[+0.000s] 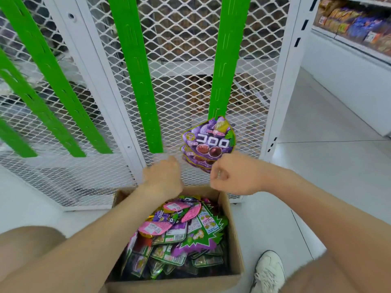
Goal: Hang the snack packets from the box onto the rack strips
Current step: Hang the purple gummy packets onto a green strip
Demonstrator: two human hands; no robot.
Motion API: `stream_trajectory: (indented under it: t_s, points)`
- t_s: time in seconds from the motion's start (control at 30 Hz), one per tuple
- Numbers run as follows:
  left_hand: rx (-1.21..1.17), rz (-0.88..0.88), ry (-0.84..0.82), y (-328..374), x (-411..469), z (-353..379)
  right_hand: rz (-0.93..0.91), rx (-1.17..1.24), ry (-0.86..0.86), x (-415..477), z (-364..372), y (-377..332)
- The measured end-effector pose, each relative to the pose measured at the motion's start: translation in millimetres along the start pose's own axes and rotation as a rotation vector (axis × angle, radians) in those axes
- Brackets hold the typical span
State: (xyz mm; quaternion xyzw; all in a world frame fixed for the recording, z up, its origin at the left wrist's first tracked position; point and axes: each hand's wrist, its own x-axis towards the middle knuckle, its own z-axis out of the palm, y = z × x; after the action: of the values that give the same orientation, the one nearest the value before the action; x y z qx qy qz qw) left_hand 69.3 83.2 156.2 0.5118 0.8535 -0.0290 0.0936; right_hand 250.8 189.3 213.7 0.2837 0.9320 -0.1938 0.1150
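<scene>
A: Well, looking for the loose snack packets (pixel 179 235) first?

B: Finding them heaped in the open brown cardboard box (pixel 173 285), lying flat and pointing every which way, straight below both hands and a little back towards the knees.

A: Picking the nearer hand?

B: Picking the left hand (pixel 163 176), hovering right over the box's far rim. Placing the right hand (pixel 230 174) off to the right, just under the bunch of purple grape-printed packets (pixel 209 140) hanging at the bottom end of the right-most green slotted plastic strip (pixel 226 60).

A: Reading the fingers?

B: Seeing only the back of the left hand, fingers tucked out of sight, so not telling whether gripping anything. Seeing the right hand curling into a loose fist, thumb against the fingers, holding nothing visible, though blurring slightly.

A: Judging the coming move?

B: Probably reaching down and inward for a fresh packet, then lifting it to a slot above the bunch. Noting the strip's long axis running top to bottom on the white wire-mesh rack (pixel 186 39), leaning slightly.

A: Reading any writing?

B: Making out "コロロ" in big white letters on the front purple packet, with a small red mark above it too blurred for reading. Failing to read the white back labels in the box.
</scene>
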Motion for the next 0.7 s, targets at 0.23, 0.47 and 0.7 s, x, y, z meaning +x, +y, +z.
stream_trajectory:
  t_s: [0.23, 0.47, 0.7]
  points:
    - [0.085, 0.083, -0.447, -23, -6, 116, -0.137, -0.163, -0.189, 20, 32, -7]
    - [0.144, 0.008, -0.311, -44, -26, 177, -0.152, -0.187, -0.22, 33, 38, -9]
    - [0.248, 0.099, -0.212, -36, -25, 142, -0.188, -0.196, -0.227, 43, 38, -12]
